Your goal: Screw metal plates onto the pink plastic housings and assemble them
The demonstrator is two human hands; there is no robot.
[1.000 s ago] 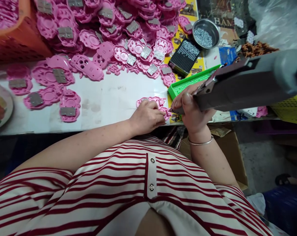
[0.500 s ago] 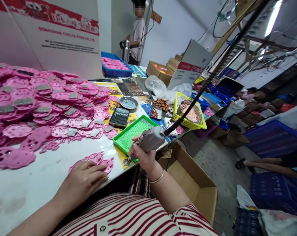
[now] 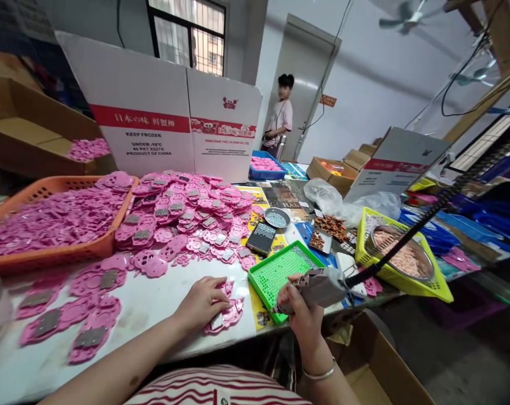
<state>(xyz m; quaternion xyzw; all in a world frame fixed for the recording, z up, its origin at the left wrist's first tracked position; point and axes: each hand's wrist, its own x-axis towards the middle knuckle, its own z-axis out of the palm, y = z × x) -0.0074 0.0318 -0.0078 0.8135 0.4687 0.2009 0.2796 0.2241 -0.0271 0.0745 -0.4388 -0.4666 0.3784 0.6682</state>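
My left hand [image 3: 202, 304] rests on the table with its fingers curved over a pink plastic case [image 3: 229, 316], which carries a silvery metal plate; part of the case is hidden under the fingers. My right hand [image 3: 303, 315] is wrapped round a grey powered screwdriver [image 3: 322, 288] on a coiled black cord [image 3: 389, 261]. The tool's tip points left, over the near edge of a green perforated tray [image 3: 260, 298] with small metal pieces at its far end. Left of my hands lie several more pink cases [image 3: 96, 332] with metal plates.
A big heap of pink cases [image 3: 187, 211] lies beyond my left hand, beside an orange basket [image 3: 130, 211] of small pink parts. A black tray [image 3: 261, 239], a metal dish [image 3: 277, 218] and a yellow basket [image 3: 440, 289] stand rightward. A person [image 3: 280, 115] stands behind.
My view has swung left, bringing the orange basket and window into sight. The left hand stays on the pink case and the right hand keeps hold of the screwdriver.
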